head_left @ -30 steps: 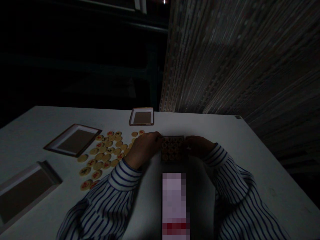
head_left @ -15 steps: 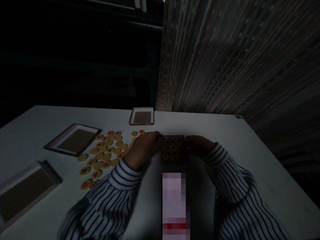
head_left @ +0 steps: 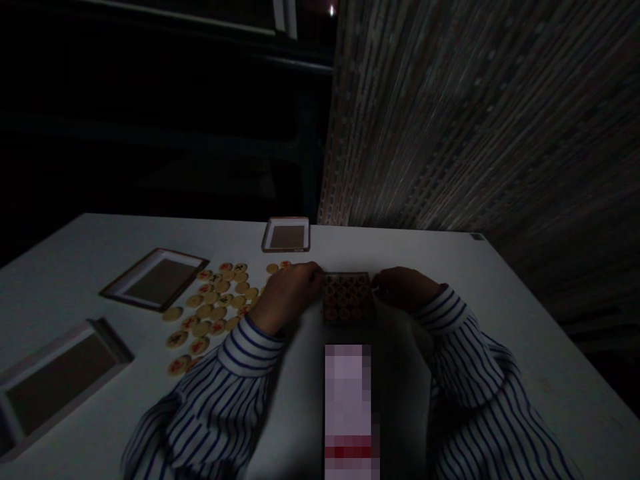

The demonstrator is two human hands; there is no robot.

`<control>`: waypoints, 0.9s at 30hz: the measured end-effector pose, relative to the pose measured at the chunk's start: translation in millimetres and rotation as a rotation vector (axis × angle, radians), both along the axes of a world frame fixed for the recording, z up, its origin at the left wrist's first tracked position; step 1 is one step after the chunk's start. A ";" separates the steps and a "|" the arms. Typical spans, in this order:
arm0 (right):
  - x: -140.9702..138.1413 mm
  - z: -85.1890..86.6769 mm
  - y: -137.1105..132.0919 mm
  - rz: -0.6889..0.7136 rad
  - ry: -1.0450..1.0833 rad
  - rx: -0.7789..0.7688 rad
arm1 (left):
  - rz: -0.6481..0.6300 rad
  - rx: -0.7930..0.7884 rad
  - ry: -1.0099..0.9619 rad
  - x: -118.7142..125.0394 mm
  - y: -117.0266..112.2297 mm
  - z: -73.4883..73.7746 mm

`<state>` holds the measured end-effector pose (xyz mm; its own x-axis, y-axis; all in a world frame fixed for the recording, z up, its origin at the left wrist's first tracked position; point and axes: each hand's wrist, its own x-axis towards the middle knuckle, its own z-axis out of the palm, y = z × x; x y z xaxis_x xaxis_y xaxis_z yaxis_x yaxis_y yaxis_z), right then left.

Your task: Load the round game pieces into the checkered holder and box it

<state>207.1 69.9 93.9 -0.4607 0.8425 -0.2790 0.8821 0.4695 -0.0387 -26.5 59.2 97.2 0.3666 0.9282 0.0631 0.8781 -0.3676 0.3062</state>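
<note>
Left grip [head_left: 287, 293] has its fingers bent at the left edge of a small box [head_left: 345, 274] packed with round pieces [head_left: 343, 301], right grip [head_left: 407, 288] is by the right edge — honestly too dark to tell if either is clamped on or just resting. Box sits just below mid-frame; I'd guess a hand per side keeps it square and steady. Loose discs [head_left: 219, 312], some with red or black characters, lie left of center, probably there so they're handy without crowding the box. Shallow trays sit out past them: one at left [head_left: 157, 281], one near the far edge [head_left: 287, 237], one lower left [head_left: 63, 380]. White surface [head_left: 450, 267], faintly marked at lower right. Room's super dim — strand curtain [head_left: 425, 120] upper right, upper left mostly black.
</note>
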 end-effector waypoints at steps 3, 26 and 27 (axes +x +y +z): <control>1.1 4.1 -2.1 -0.021 -0.003 0.032 | 0.010 0.019 -0.002 -1.2 -1.6 2.1; -23.9 20.8 -29.7 0.201 0.240 0.268 | 0.270 0.098 -0.389 -40.1 -78.5 -13.3; -27.8 21.6 -31.7 0.214 0.252 0.271 | 0.296 0.092 -0.417 -43.5 -83.4 -15.7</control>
<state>179.3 38.2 115.5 -0.6588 0.7477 0.0833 0.7422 0.6641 -0.0905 -70.0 -24.3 81.5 0.0156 0.9721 0.2339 0.7591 -0.1638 0.6300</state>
